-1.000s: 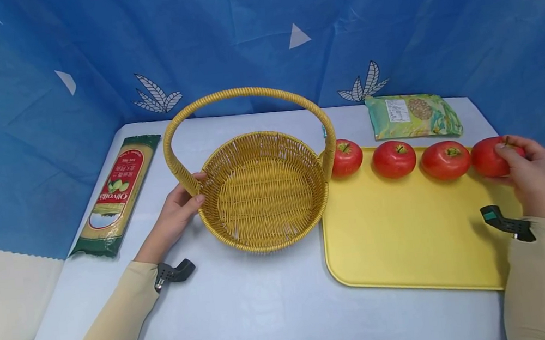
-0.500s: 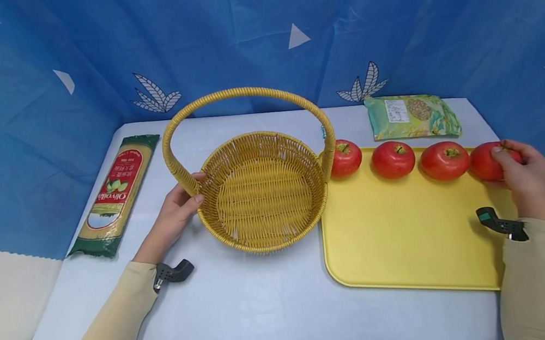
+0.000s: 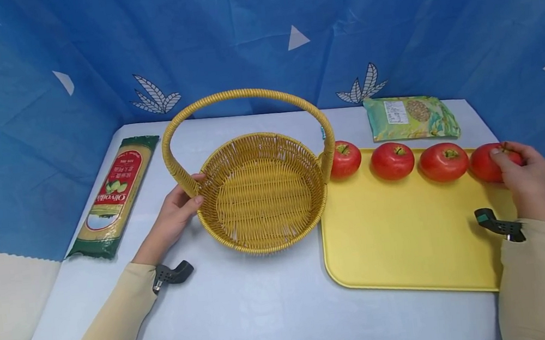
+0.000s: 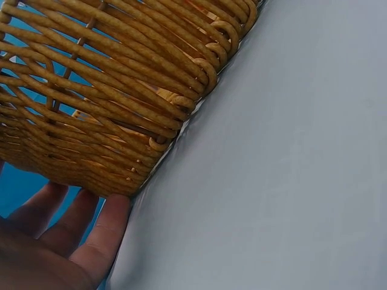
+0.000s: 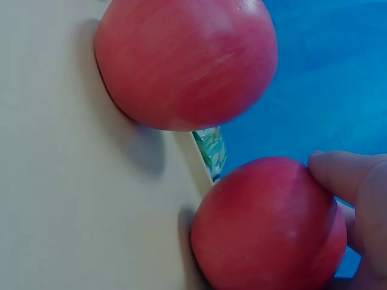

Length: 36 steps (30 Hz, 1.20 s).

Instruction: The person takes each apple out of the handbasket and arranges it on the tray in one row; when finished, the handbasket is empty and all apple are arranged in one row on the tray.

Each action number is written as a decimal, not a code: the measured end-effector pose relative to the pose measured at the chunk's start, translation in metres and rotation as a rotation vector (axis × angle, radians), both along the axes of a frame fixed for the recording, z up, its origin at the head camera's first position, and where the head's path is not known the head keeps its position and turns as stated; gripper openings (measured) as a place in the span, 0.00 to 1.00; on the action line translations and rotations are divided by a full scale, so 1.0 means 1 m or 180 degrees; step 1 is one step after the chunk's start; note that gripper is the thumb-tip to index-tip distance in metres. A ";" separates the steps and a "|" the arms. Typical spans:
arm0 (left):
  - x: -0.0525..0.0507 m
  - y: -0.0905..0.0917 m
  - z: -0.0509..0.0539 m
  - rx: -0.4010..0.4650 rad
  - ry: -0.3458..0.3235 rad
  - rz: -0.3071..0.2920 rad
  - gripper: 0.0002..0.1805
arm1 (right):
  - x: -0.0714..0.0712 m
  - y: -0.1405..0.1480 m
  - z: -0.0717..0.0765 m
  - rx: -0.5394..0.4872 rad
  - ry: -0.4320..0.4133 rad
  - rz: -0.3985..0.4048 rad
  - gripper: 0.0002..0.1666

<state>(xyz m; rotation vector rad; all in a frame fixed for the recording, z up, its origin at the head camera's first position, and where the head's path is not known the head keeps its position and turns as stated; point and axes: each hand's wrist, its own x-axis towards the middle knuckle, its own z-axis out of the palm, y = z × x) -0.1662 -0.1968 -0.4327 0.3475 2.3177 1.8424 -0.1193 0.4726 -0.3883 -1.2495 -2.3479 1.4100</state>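
A yellow woven basket (image 3: 268,244) with a tall arched handle stands on the table in the head view. My left hand (image 3: 176,209) grips its left side at the handle's foot, thumb on the rim. In the left wrist view, fingers (image 4: 106,232) of that hand touch the wicker wall. Several red apples stand in a row along the far edge of a yellow tray (image 3: 408,244). My right hand (image 3: 526,173) holds the rightmost apple (image 3: 486,163) at the tray's far right, with the thumb on top. Beside it sits another apple (image 3: 444,162), also large in the right wrist view.
A spaghetti pack (image 3: 117,193) lies at the table's left. Behind the tray lies a green printed bag (image 3: 412,117). The leftmost apple (image 3: 345,158) is partly behind the basket handle. A blue curtain (image 3: 240,36) hangs along the back.
The right hand has brought the rightmost apple slightly left and down, close to its neighbour in the row. The left hand and the basket have stayed in place.
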 end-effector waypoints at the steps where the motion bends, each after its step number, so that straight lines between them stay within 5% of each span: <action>1: 0.000 0.000 0.000 -0.0004 -0.0005 0.0000 0.26 | 0.000 -0.001 0.001 0.0040 -0.0035 0.0007 0.37; 8: 0.000 0.001 0.000 0.0024 0.0010 -0.0001 0.27 | 0.006 -0.001 0.007 0.0196 -0.0303 0.0048 0.37; 22: -0.001 0.001 -0.001 0.0016 0.0009 -0.0003 0.27 | 0.001 -0.002 0.005 -0.0029 -0.0086 -0.0475 0.25; 36: 0.001 0.000 -0.002 -0.0017 0.0132 0.0043 0.26 | -0.003 -0.005 0.009 -0.0370 0.0162 -0.0768 0.37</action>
